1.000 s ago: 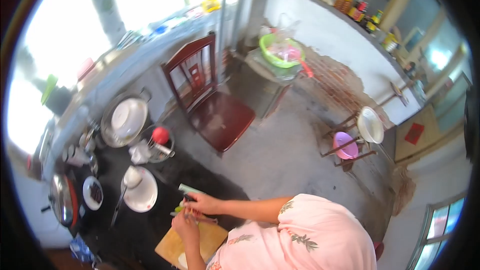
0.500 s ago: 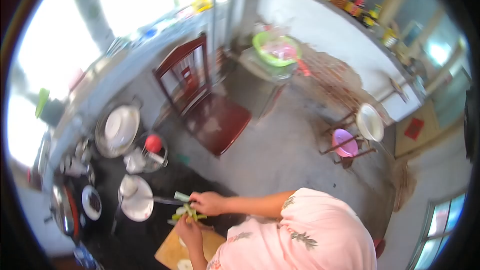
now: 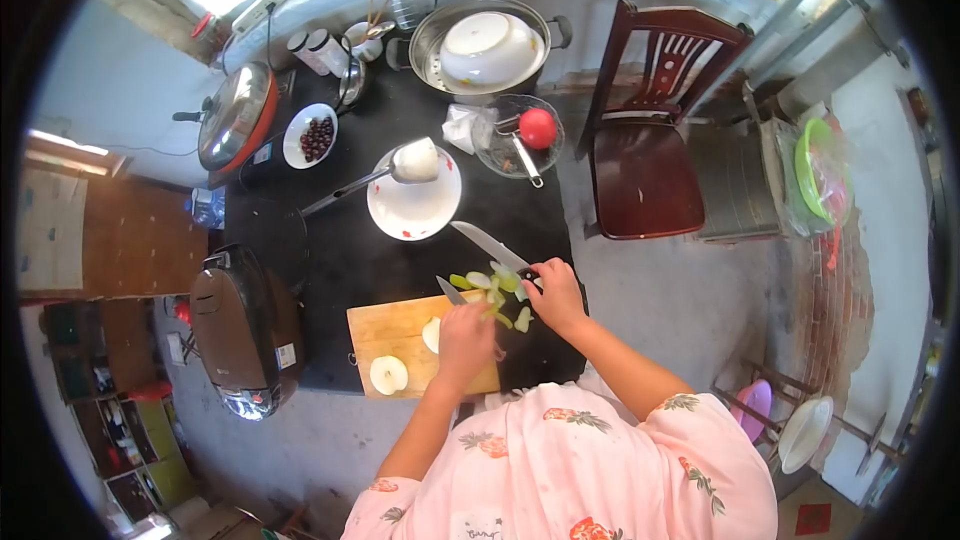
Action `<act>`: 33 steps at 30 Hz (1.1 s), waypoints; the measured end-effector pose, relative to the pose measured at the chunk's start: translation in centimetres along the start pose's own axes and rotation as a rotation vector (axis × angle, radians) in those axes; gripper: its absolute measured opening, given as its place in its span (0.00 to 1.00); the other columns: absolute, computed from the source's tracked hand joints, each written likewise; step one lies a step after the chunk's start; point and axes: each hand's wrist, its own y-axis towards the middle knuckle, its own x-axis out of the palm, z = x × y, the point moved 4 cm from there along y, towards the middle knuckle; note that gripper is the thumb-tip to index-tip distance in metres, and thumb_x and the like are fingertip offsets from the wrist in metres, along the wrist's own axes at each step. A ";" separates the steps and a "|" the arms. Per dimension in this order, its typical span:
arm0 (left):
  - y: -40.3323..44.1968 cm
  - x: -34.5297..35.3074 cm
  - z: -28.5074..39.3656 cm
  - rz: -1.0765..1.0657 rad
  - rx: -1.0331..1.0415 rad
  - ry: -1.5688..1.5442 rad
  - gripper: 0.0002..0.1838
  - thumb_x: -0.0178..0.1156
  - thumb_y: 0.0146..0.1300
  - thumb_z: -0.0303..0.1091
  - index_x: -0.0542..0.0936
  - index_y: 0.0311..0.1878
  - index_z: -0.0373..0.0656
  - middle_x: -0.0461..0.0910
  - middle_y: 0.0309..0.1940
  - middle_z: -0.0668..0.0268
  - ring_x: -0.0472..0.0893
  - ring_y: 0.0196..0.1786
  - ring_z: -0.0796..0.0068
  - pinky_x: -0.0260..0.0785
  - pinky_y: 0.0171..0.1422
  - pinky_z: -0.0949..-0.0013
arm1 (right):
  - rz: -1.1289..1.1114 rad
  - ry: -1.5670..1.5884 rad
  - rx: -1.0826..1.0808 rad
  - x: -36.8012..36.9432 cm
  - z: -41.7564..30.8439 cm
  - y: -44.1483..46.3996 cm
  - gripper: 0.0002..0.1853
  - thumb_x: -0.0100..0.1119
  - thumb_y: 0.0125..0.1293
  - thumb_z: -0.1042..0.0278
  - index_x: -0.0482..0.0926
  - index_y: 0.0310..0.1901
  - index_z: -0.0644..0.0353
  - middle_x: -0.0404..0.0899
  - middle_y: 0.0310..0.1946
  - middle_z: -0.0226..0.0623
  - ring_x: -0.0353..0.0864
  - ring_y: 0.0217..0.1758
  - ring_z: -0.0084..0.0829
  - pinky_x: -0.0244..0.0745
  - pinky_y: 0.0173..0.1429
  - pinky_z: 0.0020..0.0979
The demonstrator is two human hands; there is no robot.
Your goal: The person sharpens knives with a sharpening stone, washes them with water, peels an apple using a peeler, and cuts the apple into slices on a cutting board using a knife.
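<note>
My left hand [image 3: 467,342] is closed above the cutting board's right side, with the narrow blade of a small knife [image 3: 450,290] sticking out from it. Fingers of my right hand [image 3: 556,298] close around the black handle of a larger kitchen knife [image 3: 488,244], whose blade points up and left over the black table. Between the hands lies a heap of green fruit peels [image 3: 500,285]. On the wooden cutting board [image 3: 368,325] rest a peeled, cored fruit half [image 3: 388,375] and another pale piece [image 3: 431,334], partly hidden by my left hand.
Ahead is a white plate [image 3: 405,205] with a ladle [image 3: 345,192] across it. Nearby stand a glass dish [image 3: 495,155] with a red ball-shaped thing [image 3: 538,128] and a peeler [image 3: 526,160], a bowl of dark fruit [image 3: 311,137], a steel pot [image 3: 425,50], a rice cooker [image 3: 235,325] and a chair [image 3: 645,180].
My view has turned left, bringing the rice cooker and whole board into sight. My hands have moved apart, and the larger knife's blade now shows beside the peels.
</note>
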 end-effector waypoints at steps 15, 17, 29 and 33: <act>6.7 0.3 1.7 0.020 -0.147 -0.260 0.08 0.57 0.60 0.29 0.79 0.41 0.38 0.80 0.37 0.57 0.79 0.41 0.56 0.70 0.48 0.62 | 0.011 -0.398 -0.130 -3.8 -2.0 21.6 0.39 0.72 0.45 0.55 0.66 0.58 0.62 0.66 0.53 0.52 0.70 0.52 0.52 0.72 0.54 0.42; 8.7 0.6 2.5 0.040 -0.204 -0.358 0.08 0.56 0.62 0.30 0.79 0.41 0.37 0.80 0.36 0.57 0.80 0.41 0.59 0.70 0.46 0.64 | -0.001 -0.520 -0.094 -2.9 -2.4 22.2 0.45 0.73 0.42 0.52 0.63 0.62 0.61 0.63 0.54 0.53 0.69 0.52 0.52 0.74 0.53 0.43; 17.9 8.9 -1.8 -0.061 -0.924 -1.170 0.28 0.50 0.68 0.39 0.57 0.64 0.32 0.69 0.56 0.46 0.75 0.54 0.58 0.72 0.54 0.61 | -0.140 -0.535 -0.021 -2.4 -1.8 24.4 0.38 0.71 0.38 0.66 0.66 0.55 0.52 0.64 0.50 0.52 0.68 0.51 0.53 0.76 0.50 0.41; 20.0 12.1 -4.8 -0.075 -0.958 -1.337 0.24 0.48 0.68 0.39 0.62 0.60 0.31 0.70 0.53 0.45 0.75 0.54 0.55 0.71 0.56 0.58 | -0.137 -0.588 -0.088 -1.1 -0.6 24.8 0.32 0.69 0.40 0.65 0.69 0.51 0.52 0.64 0.48 0.51 0.68 0.52 0.53 0.75 0.49 0.42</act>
